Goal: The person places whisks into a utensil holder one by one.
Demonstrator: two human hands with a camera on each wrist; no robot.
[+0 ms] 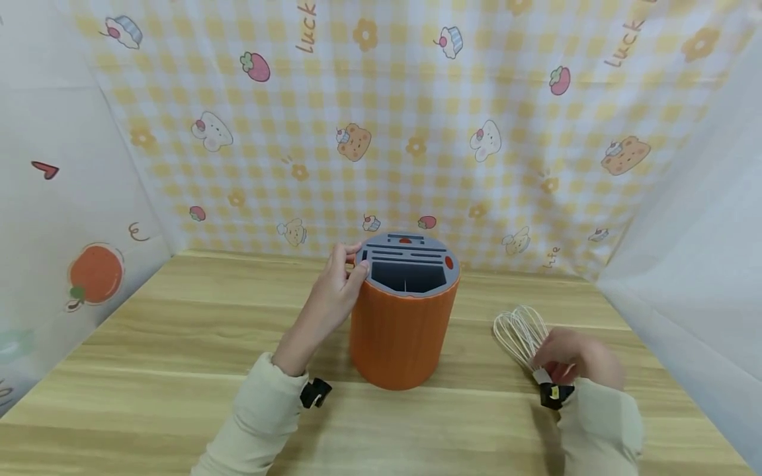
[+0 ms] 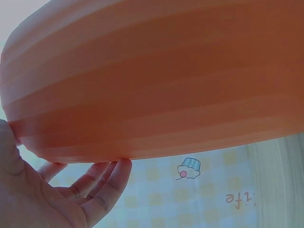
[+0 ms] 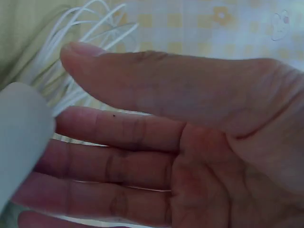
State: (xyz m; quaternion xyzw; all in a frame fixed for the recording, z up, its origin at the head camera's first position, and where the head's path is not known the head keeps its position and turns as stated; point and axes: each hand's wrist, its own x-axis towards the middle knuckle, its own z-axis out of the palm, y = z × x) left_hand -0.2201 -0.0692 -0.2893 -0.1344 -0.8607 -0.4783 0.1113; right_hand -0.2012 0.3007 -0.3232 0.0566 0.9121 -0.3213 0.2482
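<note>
The upright orange holder [image 1: 397, 340] is set near the middle of the wooden table [image 1: 196, 370], and its rim is gripped from the left by the left hand [image 1: 338, 284], with the thumb laid over the edge of the grey slotted top [image 1: 411, 245] and the fingers spread against the outer wall. The left forearm is angled far and to the right, its pale sleeve [image 1: 257, 413] drawn short of the wrist. On the right, a whisk [image 1: 516, 330] is seen with its white wires pointed far and left, and beside its handle the right hand [image 1: 574, 357] is bent downward at the wrist. In the right wrist view its fingers are stretched out, unclosed, and the thumb is held straight above them; the fingertips are partly hidden by the pale handle, so firm contact cannot be told
</note>
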